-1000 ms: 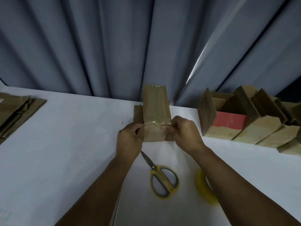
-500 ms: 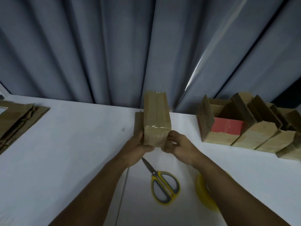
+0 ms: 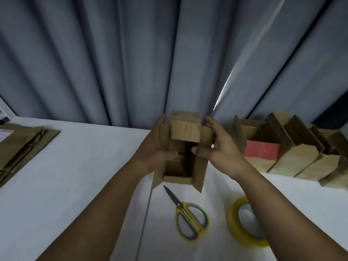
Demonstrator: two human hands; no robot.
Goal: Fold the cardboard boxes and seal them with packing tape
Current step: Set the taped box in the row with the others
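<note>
A small brown cardboard box is held up above the white table, its open end turned toward me with flaps spread. My left hand grips its left side, thumb at the opening. My right hand holds the right side flap, fingers curled round it. Below the box lie yellow-handled scissors and a roll of yellowish packing tape, partly hidden by my right forearm.
A stack of flat cardboard blanks lies at the left edge of the table. A row of folded boxes with open flaps, one showing a red panel, stands at the right. Grey curtains hang behind the table.
The box was tipped up and turned, so its open end now faces me instead of the taped side. Both hands moved from its near end to its sides and rose with it.
</note>
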